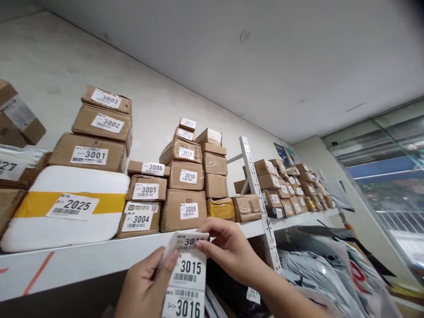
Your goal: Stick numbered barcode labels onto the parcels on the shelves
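Note:
A strip of white number labels [190, 267] hangs from my hands in front of the shelf edge, with 3015 and 3016 readable on it. My left hand [144, 280] grips the strip along its left side, thumb on the front. Thumb and forefinger of my right hand [228, 247] pinch the right end of the top label [185, 241], whose last digit is partly covered by the thumb. Whether that label has come off its backing, I cannot tell. Just behind, a cardboard box [170, 212] labelled 3009 stands at the bottom of a stack.
A white shelf [82, 260] carries stacked, numbered boxes and a white foam package [109, 185] with yellow tape, labelled 2025. Right of the boxes rises a perforated metal post [253, 185]. More boxes line the farther shelf; grey plastic parcels [318, 274] lie below it.

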### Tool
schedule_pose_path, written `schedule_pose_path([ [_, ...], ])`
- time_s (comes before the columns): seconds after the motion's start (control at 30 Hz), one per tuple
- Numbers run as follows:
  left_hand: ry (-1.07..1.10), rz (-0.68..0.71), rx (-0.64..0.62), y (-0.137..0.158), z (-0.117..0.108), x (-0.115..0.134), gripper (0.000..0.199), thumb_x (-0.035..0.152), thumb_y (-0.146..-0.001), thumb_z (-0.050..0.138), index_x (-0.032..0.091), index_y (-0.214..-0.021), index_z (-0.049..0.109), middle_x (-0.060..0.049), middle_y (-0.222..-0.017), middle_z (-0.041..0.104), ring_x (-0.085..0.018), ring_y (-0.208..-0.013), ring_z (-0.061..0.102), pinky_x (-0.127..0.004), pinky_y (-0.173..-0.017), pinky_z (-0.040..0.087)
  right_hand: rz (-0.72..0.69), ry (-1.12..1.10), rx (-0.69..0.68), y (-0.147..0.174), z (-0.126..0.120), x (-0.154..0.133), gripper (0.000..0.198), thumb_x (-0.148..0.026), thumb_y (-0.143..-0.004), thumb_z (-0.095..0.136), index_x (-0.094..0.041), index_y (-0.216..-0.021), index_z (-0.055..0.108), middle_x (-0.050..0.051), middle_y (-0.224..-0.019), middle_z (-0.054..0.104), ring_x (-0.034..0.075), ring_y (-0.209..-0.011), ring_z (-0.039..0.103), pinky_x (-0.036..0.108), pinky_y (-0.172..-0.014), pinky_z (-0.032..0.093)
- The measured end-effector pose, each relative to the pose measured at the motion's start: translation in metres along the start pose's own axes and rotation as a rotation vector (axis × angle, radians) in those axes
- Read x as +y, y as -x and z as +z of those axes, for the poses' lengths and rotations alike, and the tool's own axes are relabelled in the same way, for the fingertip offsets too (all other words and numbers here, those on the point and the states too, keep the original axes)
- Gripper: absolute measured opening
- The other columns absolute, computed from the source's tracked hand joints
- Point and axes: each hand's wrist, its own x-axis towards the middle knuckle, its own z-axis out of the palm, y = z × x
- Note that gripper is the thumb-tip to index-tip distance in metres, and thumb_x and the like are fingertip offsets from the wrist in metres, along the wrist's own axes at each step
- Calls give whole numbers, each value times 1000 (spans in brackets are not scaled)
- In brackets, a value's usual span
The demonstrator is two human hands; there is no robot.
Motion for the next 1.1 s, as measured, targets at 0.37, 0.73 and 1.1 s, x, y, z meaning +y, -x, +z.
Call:
schedule_pose_path([
  [0.37, -129, 197, 88, -32, 85, -50, 48, 60, -74, 57, 18, -57, 43, 6, -50, 38, -9, -50, 35, -18, -45, 28, 93, -99, 386, 27, -42, 64, 23, -38, -69, 69, -18, -73, 61, 1, -69, 60, 12, -63, 51, 24, -54, 40],
  [0.73, 8, 137, 36, -45, 108, -60, 40, 50, -69, 69, 16, -91, 64, -2, -79, 66, -16, -76, 58, -22, -66, 46, 203, -384, 94, 14, -73, 92, 35, -38, -51, 82, -16, -72, 66, -1, -64, 63, 8, -56, 49, 23, -53, 37],
  [1.1, -220, 256, 257, -47, 129, -49, 36, 52, -75, 61, 17, -71, 55, 3, -61, 53, -12, -58, 46, -21, -53, 37, -32, 77, 307, 15, -79, 78, 6, -23, -75, 62, -19, -71, 64, 3, -74, 65, 16, -71, 58, 26, -59, 43],
])
